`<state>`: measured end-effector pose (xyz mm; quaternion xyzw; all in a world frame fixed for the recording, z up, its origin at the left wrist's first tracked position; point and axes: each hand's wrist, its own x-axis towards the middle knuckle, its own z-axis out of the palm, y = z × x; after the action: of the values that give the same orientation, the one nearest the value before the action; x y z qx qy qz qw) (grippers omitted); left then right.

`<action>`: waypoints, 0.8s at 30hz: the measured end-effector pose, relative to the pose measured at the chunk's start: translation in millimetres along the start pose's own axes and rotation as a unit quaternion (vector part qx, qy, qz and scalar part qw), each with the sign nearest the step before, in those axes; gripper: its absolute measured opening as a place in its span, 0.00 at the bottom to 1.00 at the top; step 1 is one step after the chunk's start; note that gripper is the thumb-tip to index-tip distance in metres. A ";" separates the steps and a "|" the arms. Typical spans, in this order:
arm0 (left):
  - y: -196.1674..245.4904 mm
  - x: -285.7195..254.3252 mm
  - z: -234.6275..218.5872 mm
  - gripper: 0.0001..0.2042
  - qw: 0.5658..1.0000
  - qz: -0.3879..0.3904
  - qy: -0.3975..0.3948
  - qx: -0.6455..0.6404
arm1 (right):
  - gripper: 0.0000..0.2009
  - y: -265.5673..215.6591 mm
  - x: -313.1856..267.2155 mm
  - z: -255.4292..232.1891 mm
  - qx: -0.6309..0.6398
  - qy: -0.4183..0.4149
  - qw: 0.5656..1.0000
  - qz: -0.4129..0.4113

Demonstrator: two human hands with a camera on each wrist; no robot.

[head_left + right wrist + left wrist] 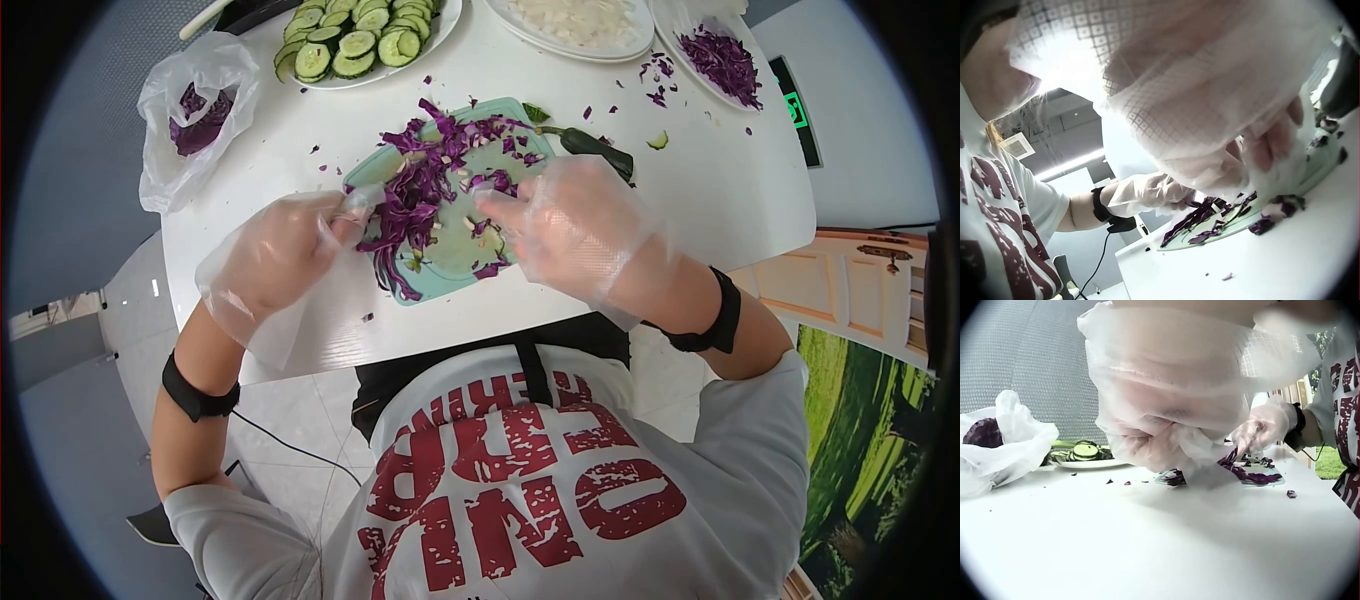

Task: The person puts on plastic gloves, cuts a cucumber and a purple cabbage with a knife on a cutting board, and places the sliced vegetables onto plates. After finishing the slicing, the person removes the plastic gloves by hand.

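Observation:
Shredded purple cabbage (415,195) lies in a loose heap on a pale green cutting board (455,285), mostly on its left half. My left hand (290,245), in a clear plastic glove, is at the board's left edge with fingers curled; the loose glove tip overlaps the shreds. No object shows inside that curl in the left wrist view. Over the board's right side is my gloved right hand (580,225), its index finger pointing down-left toward small cabbage bits (495,182). Its other fingers bend loosely toward the board in the right wrist view.
A dark-handled knife (598,150) lies past the board's far right corner. Behind are a plate of cucumber slices (355,40), a plate of white pieces (575,20) and a plate of shredded cabbage (722,65). A plastic bag (160,165) holding purple cabbage stands left. Scraps dot the white table.

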<state>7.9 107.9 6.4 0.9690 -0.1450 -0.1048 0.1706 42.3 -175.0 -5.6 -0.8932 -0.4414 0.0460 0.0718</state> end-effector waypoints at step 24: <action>47.4 -43.5 34.5 0.09 0.990 -0.121 -0.009 -0.070 | 0.20 -4.6 4.7 8.7 -0.011 0.001 1.000 0.029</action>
<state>-53.1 68.7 -1.5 0.9641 -0.0208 -0.1432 0.2225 40.3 -167.8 -13.5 -0.9066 -0.4154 0.0420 0.0606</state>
